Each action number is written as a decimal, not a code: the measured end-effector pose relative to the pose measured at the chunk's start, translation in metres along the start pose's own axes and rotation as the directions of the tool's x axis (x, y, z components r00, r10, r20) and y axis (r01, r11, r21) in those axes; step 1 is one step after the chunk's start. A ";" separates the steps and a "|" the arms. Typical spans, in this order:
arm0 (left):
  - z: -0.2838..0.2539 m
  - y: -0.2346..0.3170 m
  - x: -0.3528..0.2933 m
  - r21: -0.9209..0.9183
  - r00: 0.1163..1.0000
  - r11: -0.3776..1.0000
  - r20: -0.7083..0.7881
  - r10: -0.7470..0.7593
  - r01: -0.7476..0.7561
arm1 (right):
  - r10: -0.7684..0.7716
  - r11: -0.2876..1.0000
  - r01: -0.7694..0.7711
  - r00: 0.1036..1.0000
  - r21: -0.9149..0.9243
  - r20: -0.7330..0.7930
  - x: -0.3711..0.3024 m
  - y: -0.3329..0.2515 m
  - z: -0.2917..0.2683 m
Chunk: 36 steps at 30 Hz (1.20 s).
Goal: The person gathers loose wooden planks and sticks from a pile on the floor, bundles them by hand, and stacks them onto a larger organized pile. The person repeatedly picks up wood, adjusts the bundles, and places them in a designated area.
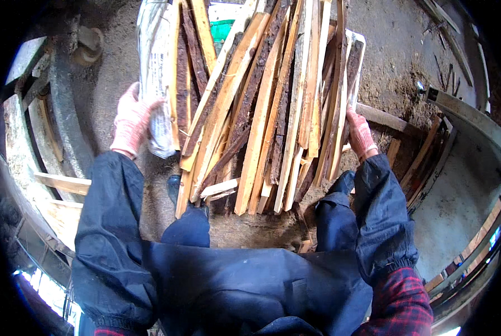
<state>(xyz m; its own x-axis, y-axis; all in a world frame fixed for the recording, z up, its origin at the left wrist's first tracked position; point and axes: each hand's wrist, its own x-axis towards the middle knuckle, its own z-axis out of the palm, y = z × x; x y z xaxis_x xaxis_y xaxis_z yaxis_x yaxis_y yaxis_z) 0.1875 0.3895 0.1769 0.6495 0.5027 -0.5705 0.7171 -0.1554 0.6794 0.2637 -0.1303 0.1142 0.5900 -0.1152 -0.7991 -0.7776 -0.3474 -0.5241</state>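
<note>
A thick pile of long split wood strips, some with dark bark, lies lengthwise on a white plastic sack with a green patch. At its left side my left hand, in a pinkish knit glove, grips the folded edge of the white sack, thumb on top. My right hand, gloved the same way, is closed at the sack's right edge beside the outermost strips; its fingers are partly hidden. Several strip ends stick out past the sack toward me, above my boots.
Dirt floor with wood debris surrounds the pile. To the right stands a grey metal panel, with loose boards next to it. On the left are pale planks and a curved grey beam. My dark boots stand close to the strip ends.
</note>
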 end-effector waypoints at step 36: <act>-0.065 0.185 -0.330 -0.023 0.982 0.997 0.171 0.080 -0.077 | -0.348 0.614 0.388 0.915 -0.687 0.205 -0.262 -0.268 0.006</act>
<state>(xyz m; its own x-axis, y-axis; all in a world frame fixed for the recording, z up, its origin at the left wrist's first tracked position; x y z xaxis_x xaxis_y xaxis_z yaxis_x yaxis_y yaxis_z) 0.0894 0.2500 0.5207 0.7380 0.3364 -0.5849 0.6592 -0.1744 0.7315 0.3164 -0.0009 0.4622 0.7654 0.2064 -0.6095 -0.0998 -0.8976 -0.4293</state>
